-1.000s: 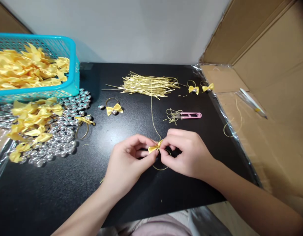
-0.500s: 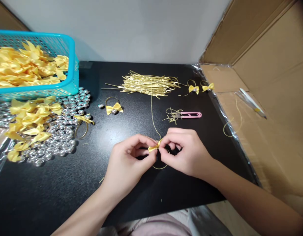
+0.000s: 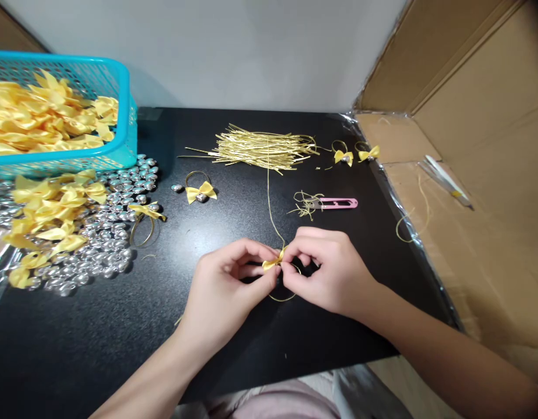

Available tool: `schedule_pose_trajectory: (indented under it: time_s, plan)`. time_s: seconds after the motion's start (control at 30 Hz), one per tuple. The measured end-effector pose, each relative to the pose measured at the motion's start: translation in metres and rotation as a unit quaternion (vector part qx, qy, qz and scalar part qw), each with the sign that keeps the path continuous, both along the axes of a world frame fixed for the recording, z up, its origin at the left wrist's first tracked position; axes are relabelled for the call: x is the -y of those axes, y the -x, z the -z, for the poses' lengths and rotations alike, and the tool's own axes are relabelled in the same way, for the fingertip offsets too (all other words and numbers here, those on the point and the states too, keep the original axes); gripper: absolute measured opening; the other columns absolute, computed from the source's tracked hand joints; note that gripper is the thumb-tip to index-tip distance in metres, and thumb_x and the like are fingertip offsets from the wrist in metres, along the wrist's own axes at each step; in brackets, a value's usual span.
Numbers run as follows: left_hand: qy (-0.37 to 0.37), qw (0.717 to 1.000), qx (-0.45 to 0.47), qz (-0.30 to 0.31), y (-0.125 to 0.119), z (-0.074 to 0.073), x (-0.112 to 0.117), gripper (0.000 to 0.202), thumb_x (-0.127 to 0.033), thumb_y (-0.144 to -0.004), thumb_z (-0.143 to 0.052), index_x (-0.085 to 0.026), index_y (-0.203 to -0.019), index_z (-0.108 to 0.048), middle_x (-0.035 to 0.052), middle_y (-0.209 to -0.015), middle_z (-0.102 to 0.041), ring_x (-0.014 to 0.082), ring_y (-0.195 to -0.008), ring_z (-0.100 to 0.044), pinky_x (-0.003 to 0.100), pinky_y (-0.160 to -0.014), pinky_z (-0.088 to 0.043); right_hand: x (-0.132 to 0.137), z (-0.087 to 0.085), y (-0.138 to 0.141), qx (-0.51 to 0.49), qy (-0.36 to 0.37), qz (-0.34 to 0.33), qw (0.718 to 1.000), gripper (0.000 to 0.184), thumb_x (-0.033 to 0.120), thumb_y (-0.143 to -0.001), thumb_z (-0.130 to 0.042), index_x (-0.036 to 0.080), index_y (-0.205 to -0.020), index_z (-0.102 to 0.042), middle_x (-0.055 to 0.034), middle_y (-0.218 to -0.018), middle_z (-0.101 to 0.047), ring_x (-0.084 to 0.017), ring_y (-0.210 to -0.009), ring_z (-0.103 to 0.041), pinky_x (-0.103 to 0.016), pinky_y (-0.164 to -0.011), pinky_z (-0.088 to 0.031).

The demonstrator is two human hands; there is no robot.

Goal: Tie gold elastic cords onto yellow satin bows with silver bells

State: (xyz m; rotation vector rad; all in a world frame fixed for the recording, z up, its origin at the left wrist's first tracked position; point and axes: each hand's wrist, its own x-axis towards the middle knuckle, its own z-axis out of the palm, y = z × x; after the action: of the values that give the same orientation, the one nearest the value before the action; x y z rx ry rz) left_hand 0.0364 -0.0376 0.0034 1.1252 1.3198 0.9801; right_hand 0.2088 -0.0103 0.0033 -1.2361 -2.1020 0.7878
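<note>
A small yellow ribbon bow (image 3: pixel 271 263) is pinched between my two hands above the near part of the black table. My left hand (image 3: pixel 236 276) grips its left side with thumb and fingertips. From the right, my right hand (image 3: pixel 324 265) pinches the bow near its middle, fingers closed. A gold cord (image 3: pixel 271 203) rises from the bow toward a bundle of gold cords (image 3: pixel 262 150); its lower part curves as a loop (image 3: pixel 283 300) beneath my fingers. Fingertips hide the bow's centre, so I cannot see whether a bead is there.
A blue basket (image 3: pixel 130 125) of yellow bows stands at the left, with loose bows (image 3: pixel 62 209) and silver beads (image 3: pixel 107 247) before it. Pink thread snips (image 3: pixel 339 203) lie beyond my right hand. Bow-trimmed rings (image 3: pixel 201 192) lie about. White tweezers (image 3: pixel 446 180) rest on cardboard at right.
My hands keep nearly the same pose at the bow, the right fingers shifting very slightly. The view has moved a little, so the basket and beads sit slightly further left.
</note>
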Motion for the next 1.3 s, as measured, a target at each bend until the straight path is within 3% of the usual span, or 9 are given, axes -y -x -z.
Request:
schedule_pose_trajectory:
  time_s: [0.53, 1.3]
  plan:
    - [-0.047, 0.998, -0.033, -0.004, 0.0005, -0.0012, 0.0007, 0.008, -0.012, -0.071, -0.076, -0.018, -0.070, -0.071, 0.0008, -0.078, -0.077, 0.0134, -0.074, -0.073, 0.017, -0.069, -0.060, -0.0009, -0.0004, 0.0017, -0.041, 0.025, 0.012, 0.999, 0.008, 0.011, -0.069, -0.065, 0.015, -0.065, -0.070, 0.0053, -0.057, -0.047, -0.004, -0.050, -0.040, -0.017, -0.048, -0.031]
    - [-0.003, 1.000, -0.016, -0.010, 0.0024, -0.0003, 0.0001, 0.005, -0.014, -0.070, -0.076, -0.018, -0.069, -0.073, 0.0010, -0.074, -0.078, 0.0121, -0.068, -0.074, 0.014, -0.065, -0.059, 0.0009, 0.0015, 0.0033, -0.027, 0.023, 0.020, 0.999, 0.010, 0.013, -0.071, -0.063, 0.015, -0.066, -0.072, 0.0046, -0.057, -0.046, -0.004, -0.050, -0.040, -0.018, -0.048, -0.028]
